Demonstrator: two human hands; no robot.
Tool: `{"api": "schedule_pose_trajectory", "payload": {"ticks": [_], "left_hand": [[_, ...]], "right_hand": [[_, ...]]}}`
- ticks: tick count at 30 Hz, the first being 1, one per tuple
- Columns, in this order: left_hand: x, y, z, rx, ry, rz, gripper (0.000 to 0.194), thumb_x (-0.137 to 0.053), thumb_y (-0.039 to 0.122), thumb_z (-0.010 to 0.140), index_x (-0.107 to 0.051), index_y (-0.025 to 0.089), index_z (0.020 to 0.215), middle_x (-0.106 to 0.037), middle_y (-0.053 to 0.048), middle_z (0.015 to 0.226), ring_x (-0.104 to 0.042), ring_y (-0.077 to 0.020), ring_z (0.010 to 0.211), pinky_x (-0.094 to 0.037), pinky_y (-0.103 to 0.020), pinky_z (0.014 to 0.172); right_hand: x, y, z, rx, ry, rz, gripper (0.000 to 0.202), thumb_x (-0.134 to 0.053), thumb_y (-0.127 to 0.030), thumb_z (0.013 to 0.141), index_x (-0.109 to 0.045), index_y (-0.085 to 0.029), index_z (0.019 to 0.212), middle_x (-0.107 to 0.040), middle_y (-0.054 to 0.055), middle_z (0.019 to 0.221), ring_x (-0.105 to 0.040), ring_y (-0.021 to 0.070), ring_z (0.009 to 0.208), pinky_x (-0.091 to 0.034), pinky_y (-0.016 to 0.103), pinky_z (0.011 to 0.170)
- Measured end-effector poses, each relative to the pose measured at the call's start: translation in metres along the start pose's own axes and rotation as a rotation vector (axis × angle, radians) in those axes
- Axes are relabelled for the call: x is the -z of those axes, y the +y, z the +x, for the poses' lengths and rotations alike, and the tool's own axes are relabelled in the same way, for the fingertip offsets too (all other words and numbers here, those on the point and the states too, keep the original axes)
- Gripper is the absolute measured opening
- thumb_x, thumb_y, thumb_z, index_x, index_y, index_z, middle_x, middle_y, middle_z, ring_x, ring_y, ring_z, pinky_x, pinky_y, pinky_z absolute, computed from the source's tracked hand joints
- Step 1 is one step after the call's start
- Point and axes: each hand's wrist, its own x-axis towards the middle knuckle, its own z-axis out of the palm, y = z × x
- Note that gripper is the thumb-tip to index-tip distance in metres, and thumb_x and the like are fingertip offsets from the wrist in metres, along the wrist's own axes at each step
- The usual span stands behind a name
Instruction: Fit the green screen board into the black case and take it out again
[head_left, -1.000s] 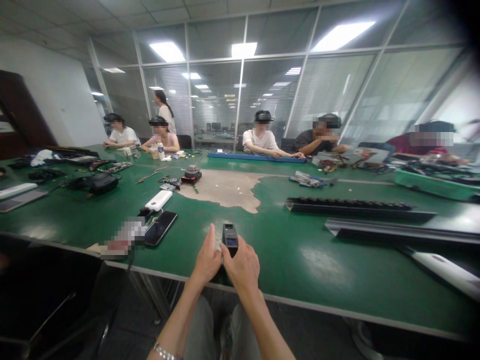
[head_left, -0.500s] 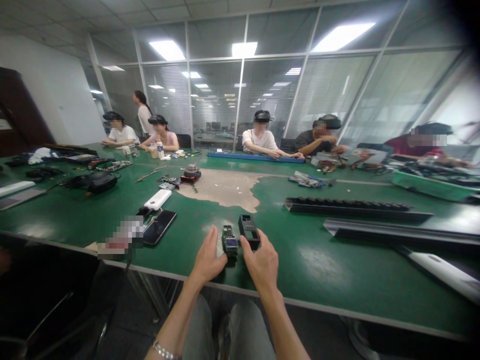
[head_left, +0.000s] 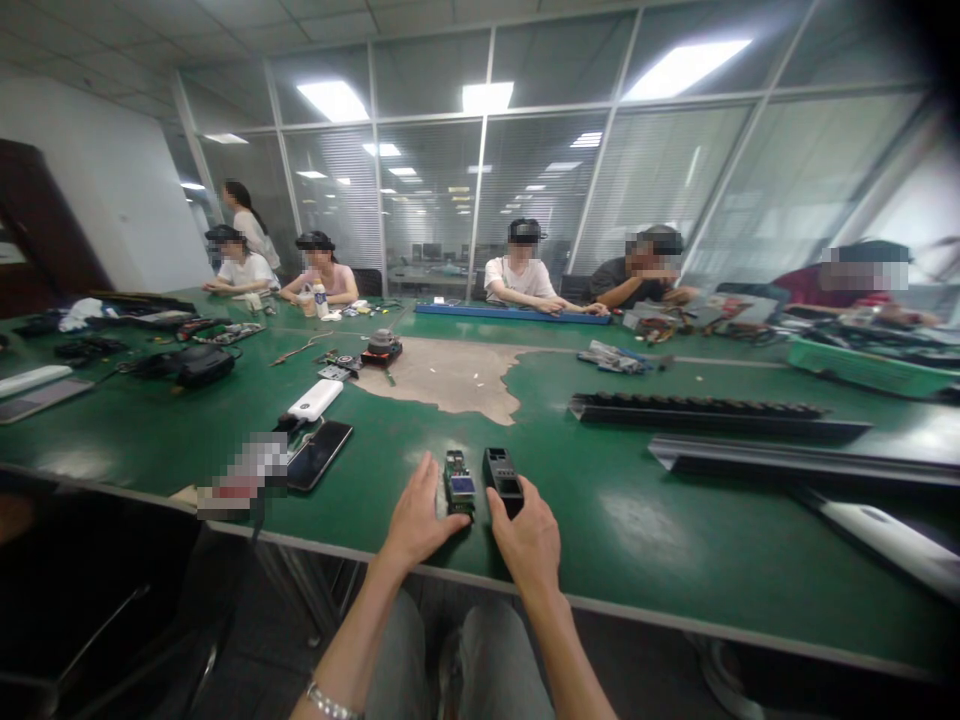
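Observation:
In front of me a small circuit board (head_left: 459, 482) with a bluish screen lies on the green table. My left hand (head_left: 420, 515) is at its left, fingers stretched forward and thumb across its lower end; I cannot tell how firmly the thumb presses. Just right of the board is a black plastic housing (head_left: 501, 472) with several cutouts. My right hand (head_left: 526, 525) grips the housing's near end, thumb on the left side and fingers around the right side. A gap separates board and housing.
Left of my hands lie a black phone (head_left: 320, 455) and a white power bank (head_left: 316, 400). Long black rails (head_left: 705, 415) and a white-and-black bar (head_left: 889, 545) are at the right. Farther off are a green basket (head_left: 874, 370) and several seated people.
My right hand has brought the housing slightly down and right, toward me. My left thumb has shifted right across the board's lower end. In the background a walking person has moved left.

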Motion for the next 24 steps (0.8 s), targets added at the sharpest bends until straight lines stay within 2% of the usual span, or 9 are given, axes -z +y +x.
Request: {"api": "schedule_pose_trajectory", "payload": {"ticks": [5,11,17,24], "left_hand": [[-0.0007,-0.0024,0.0007,-0.003,-0.007,-0.007,0.095,-0.074,0.037,0.068,-0.03,0.013,0.148,-0.018,-0.016,0.159,-0.019,-0.0309,0.146,-0.019,-0.044,0.118],[-0.001,-0.0037,0.0009,-0.012,0.004,-0.023,0.091,-0.073,0.038,0.069,-0.032,0.014,0.147,-0.019,-0.015,0.159,-0.02,-0.0314,0.146,-0.019,-0.046,0.118],[-0.0013,-0.0038,0.0013,-0.017,-0.006,0.001,0.091,-0.074,0.048,0.069,-0.037,0.014,0.145,-0.02,-0.017,0.158,-0.022,-0.0328,0.145,-0.021,-0.046,0.117],[-0.0022,-0.0054,0.0017,-0.003,-0.009,-0.003,0.085,-0.072,0.046,0.072,-0.039,0.015,0.144,-0.022,-0.016,0.158,-0.023,-0.0319,0.145,-0.02,-0.045,0.118]], "right_hand": [[-0.0008,0.001,-0.0036,-0.003,-0.002,-0.019,0.063,-0.053,-0.051,0.085,-0.053,-0.005,0.129,-0.063,0.021,0.119,-0.058,0.0317,0.111,-0.043,0.039,0.092],[-0.0032,0.0039,-0.0067,-0.008,0.033,-0.012,0.078,-0.054,-0.058,0.082,-0.045,-0.002,0.136,-0.057,0.025,0.128,-0.056,0.0328,0.115,-0.042,0.041,0.096],[-0.0027,0.0044,-0.0068,-0.027,0.029,-0.021,0.076,-0.055,-0.057,0.082,-0.047,-0.003,0.134,-0.059,0.023,0.127,-0.055,0.0328,0.116,-0.042,0.04,0.096],[-0.0039,0.0084,-0.0067,0.011,0.003,-0.018,0.062,-0.054,-0.052,0.083,-0.053,-0.007,0.127,-0.064,0.02,0.118,-0.06,0.0302,0.107,-0.044,0.039,0.091]]}}
